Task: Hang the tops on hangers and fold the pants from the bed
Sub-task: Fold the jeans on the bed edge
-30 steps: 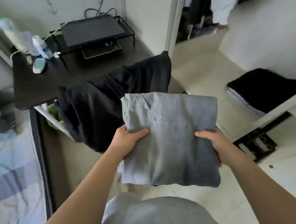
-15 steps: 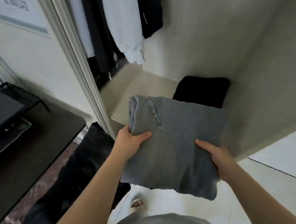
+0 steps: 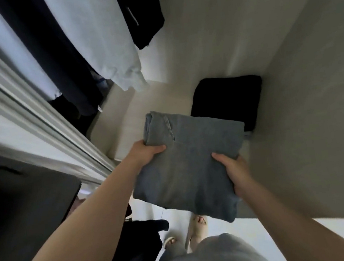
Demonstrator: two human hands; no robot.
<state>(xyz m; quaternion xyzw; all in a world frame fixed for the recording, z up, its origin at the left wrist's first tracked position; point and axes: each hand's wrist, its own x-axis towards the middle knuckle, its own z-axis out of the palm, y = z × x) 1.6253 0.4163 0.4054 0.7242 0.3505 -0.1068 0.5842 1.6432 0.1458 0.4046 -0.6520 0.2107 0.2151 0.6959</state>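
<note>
Grey folded fabric pants [image 3: 192, 166] are held in both our grips: left hand [image 3: 146, 154] curled on their 9 o'clock edge, right hand [image 3: 234, 170] on the 3 o'clock, above the pale wardrobe shelf [image 3: 140, 116]. Black folded garment [image 3: 227, 101] lies at 1 o'clock. Folding looks done; shelving remains.

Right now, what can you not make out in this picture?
Head view only.
- Fingers of left hand and right hand: under the folded grey pants.
- Black folded pile: near edge behind the pants; too dark to count pieces.
- Hanging white top: hanger cut off by top edge.
</note>
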